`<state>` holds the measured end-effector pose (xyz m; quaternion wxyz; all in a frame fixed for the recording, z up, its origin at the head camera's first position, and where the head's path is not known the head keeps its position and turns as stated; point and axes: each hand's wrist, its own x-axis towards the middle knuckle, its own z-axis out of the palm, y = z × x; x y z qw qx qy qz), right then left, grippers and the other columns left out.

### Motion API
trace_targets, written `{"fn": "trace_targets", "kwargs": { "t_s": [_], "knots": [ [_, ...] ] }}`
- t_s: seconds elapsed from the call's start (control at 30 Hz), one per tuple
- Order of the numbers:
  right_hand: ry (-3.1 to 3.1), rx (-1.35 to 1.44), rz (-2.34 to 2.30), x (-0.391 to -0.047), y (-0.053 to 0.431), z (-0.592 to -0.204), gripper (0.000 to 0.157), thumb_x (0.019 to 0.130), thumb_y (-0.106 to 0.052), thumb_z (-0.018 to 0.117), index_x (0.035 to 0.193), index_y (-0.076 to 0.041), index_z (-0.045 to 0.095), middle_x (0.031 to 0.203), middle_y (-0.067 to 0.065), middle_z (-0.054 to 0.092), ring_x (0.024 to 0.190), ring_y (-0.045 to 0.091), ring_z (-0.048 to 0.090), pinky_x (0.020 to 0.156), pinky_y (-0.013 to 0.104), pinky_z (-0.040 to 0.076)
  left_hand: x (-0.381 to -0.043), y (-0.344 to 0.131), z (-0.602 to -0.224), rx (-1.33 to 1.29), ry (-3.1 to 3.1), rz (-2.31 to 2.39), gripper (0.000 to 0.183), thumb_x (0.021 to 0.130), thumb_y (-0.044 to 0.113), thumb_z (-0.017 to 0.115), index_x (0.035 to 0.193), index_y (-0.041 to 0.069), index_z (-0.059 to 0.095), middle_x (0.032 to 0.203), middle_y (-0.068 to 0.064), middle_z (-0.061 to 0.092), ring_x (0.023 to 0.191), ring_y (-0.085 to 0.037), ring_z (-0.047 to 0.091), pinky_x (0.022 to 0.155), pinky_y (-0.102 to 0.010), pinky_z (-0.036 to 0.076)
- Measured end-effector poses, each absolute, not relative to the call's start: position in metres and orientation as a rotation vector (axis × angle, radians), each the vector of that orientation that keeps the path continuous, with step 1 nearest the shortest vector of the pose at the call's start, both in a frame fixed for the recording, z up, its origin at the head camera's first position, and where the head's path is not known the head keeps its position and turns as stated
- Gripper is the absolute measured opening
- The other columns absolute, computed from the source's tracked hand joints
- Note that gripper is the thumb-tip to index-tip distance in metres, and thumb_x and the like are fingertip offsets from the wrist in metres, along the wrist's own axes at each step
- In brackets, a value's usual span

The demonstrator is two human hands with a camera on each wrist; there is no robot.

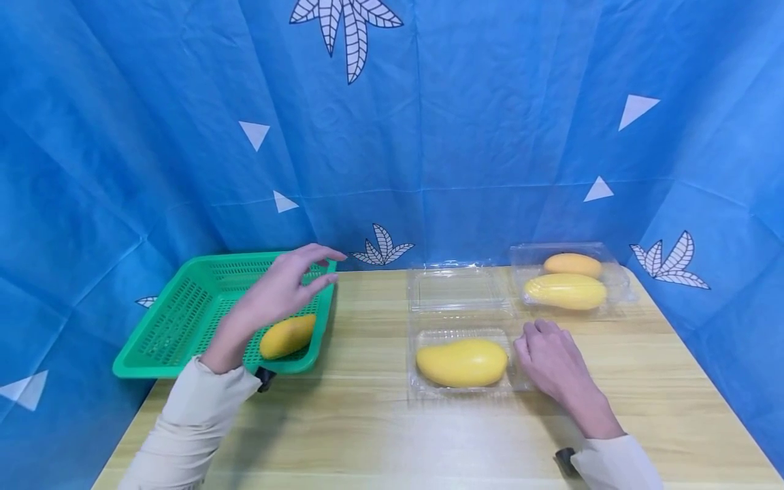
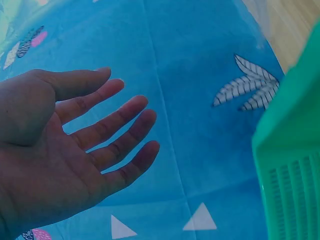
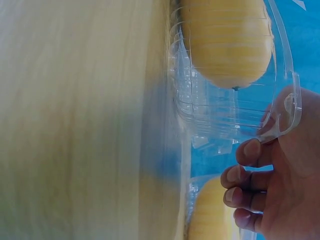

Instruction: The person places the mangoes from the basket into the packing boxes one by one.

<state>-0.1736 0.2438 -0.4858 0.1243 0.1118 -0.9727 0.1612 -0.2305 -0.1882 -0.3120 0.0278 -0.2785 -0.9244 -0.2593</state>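
Note:
My left hand (image 1: pixel 278 289) hovers over the right side of a green basket (image 1: pixel 318 340), fingers relaxed and apart with nothing in them, as the left wrist view also shows. Below it, one yellow mango (image 1: pixel 288 337) lies in the basket. An opened clear plastic clamshell box (image 1: pixel 413 388) stands on the table, its lid folded back, with a mango (image 1: pixel 462 363) in its base. At the box's right edge, my right hand (image 1: pixel 554 361) pinches the rim (image 3: pixel 296 102) with curled fingers; the thumb is partly hidden behind the plastic.
At the back right, another clear plastic box (image 1: pixel 523 255) contains two mangoes, one yellow (image 1: pixel 566 292) and one more orange (image 1: pixel 572 265). A blue patterned cloth (image 1: pixel 478 122) hangs behind the wooden table (image 1: pixel 367 435) and down both sides.

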Motion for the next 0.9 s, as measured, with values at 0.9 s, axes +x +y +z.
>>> {"fn": "trace_targets", "kwargs": {
  "t_s": [0.9],
  "knots": [
    [-2.853,0.304,0.471,-0.175,0.244,-0.488,0.023,0.099,-0.015,0.050,0.077,-0.012,0.055,0.081,0.008,0.054,0.080,0.030,0.054,0.071,0.049,0.045,-0.307,-0.271,-0.347,-0.863,-3.402,-0.771,0.044,0.094,0.017,0.075,0.132,-0.003,0.064,0.130,-0.022,0.064,0.113,-0.038,0.064,0.088,-0.045,0.059]
  ]
}}
